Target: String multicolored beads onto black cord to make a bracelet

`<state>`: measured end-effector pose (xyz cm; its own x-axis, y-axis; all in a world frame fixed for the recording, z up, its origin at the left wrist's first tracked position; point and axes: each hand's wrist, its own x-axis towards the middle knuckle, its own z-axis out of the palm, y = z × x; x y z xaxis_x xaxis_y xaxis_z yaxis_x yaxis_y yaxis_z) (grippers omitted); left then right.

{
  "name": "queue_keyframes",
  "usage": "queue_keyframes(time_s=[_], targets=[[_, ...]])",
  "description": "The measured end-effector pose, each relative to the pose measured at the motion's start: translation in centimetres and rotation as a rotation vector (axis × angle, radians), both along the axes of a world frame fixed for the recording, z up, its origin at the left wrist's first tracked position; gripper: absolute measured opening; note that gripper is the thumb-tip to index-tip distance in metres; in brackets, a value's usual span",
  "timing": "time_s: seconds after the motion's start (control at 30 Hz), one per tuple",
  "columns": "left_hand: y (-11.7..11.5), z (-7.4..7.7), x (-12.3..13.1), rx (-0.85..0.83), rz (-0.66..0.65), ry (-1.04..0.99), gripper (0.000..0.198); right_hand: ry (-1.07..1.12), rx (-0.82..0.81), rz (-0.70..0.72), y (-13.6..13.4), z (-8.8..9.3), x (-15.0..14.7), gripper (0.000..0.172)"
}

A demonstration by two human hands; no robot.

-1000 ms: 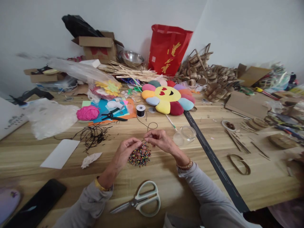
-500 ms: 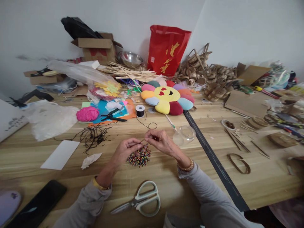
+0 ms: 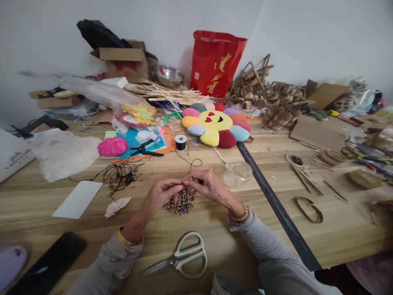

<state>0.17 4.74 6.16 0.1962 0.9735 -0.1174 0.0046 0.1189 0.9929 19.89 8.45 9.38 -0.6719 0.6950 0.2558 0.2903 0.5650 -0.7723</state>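
My left hand is closed in a pinch above a pile of small multicoloured beads. The fingertips of my right hand meet it there, also pinched together. A thin black cord runs from a white-rimmed spool down to my fingers, where both hands grip it. Its end is hidden behind the fingertips, and whether a bead sits there is too small to tell. Nearer to me lie scissors with pale handles. A clear glass jar stands right of my right hand.
A tangle of black cord, a white card and crumpled tissue lie on the left. Behind the spool is a flower cushion. A dark strip crosses the table at right; a phone lies front left.
My right hand has come down and left, so its fingertips now touch those of my left hand. The stretch of cord seen between them is now covered.
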Motion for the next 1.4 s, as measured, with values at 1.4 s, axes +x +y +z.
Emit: queue_keyframes(time_s=[1.4], targets=[[-0.8, -1.8, 1.9, -0.01, 0.002, -0.184, 0.021, 0.05, -0.107, -0.083, -0.5, 0.0, -0.6, 0.021]])
